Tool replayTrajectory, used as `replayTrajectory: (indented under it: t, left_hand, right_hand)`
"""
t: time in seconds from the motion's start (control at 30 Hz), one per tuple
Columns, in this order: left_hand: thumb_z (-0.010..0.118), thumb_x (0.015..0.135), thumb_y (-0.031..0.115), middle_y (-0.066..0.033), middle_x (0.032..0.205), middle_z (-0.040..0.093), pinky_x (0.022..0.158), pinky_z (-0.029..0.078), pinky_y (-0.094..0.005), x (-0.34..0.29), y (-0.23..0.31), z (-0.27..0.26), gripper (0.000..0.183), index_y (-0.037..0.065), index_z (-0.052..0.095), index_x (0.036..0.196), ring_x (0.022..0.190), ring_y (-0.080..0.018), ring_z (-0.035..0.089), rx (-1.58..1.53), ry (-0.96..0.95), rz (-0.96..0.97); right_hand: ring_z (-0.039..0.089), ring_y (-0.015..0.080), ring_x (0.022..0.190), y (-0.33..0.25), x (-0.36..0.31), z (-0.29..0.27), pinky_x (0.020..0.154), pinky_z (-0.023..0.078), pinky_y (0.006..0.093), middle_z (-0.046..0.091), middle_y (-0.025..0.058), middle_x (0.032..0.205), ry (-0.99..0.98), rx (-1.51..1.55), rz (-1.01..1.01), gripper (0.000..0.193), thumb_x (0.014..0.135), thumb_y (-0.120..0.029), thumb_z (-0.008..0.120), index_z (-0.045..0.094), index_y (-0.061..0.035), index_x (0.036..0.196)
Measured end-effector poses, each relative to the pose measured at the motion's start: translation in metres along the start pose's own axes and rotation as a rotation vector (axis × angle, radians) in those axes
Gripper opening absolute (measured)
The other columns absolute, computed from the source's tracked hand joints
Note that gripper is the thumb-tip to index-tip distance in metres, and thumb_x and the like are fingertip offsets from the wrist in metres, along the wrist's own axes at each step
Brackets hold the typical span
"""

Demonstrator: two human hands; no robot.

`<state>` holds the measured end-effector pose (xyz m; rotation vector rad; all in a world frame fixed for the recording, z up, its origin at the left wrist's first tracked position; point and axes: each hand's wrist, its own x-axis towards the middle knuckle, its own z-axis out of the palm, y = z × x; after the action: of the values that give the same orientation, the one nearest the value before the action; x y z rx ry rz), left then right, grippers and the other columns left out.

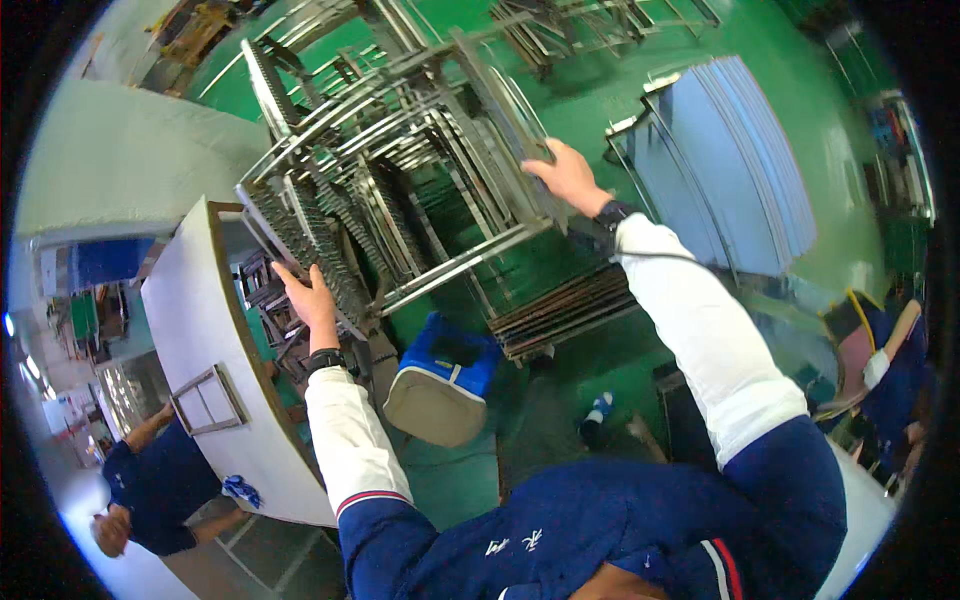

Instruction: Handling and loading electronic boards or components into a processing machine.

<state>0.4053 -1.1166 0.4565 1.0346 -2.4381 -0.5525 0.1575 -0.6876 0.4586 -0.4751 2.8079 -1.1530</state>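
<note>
A tall silvery metal rack (462,268) with rows of slotted rails stands in front of me, holding several narrow frames. Beside its near left slotted side is my left hand (312,303), thumb and fingers spread apart; I cannot tell whether it touches the rail. At the rack's right post, my right hand (572,180) has its fingers against the metal edge and seems to grip it. Black bands circle both wrists, and white sleeves cover my forearms.
Below the rack sits a blue and beige bin-like container (440,400). Stacked thin frames (570,310) lie right of it. Light-blue panels (735,165) stand at right. Left is a white table (225,340) with a small frame (208,400); a person (165,480) works there. Another person (895,370) is far right.
</note>
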Motion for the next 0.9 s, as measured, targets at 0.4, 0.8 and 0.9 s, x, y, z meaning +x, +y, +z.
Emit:
replayTrajectory:
  t: [0.4, 0.8, 0.9]
  left_hand:
    - [0.063, 0.087, 0.011, -0.0176, 0.101, 0.062, 0.077, 0.048, -0.0327, -0.115, 0.011, -0.006, 0.037, -0.002, 0.056, 0.12, 0.088, -0.0244, 0.059, -0.152, 0.048, 0.143]
    - [0.064, 0.089, 0.031, -0.0075, 0.085, 0.065, 0.066, 0.047, -0.0247, -0.304, -0.019, 0.143, 0.038, -0.003, 0.063, 0.106, 0.071, -0.0112, 0.059, -0.351, -1.224, -0.447]
    - [0.062, 0.089, 0.038, -0.0054, 0.084, 0.065, 0.059, 0.046, -0.0241, -0.304, -0.03, 0.175, 0.041, 0.0, 0.063, 0.105, 0.067, -0.0102, 0.057, -0.228, -1.244, -0.565]
  right_hand:
    - [0.064, 0.028, 0.077, 0.154, -0.082, -0.045, 0.067, 0.049, 0.0397, 0.067, 0.0155, 0.083, -0.143, 0.238, 0.387, 0.045, 0.085, -0.044, 0.062, 0.064, -0.0006, 0.098]
    - [0.057, 0.0217, 0.052, 0.279, -0.364, -0.063, 0.05, 0.044, 0.0374, 0.062, 0.0112, 0.064, -0.309, 0.22, 1.053, 0.04, 0.087, -0.036, 0.06, 0.063, 0.0033, 0.08]
    - [0.059, 0.0226, 0.057, 0.298, -0.37, -0.048, 0.055, 0.045, 0.038, 0.063, 0.0107, 0.066, -0.286, 0.199, 0.999, 0.042, 0.087, -0.037, 0.06, 0.064, 0.004, 0.079]
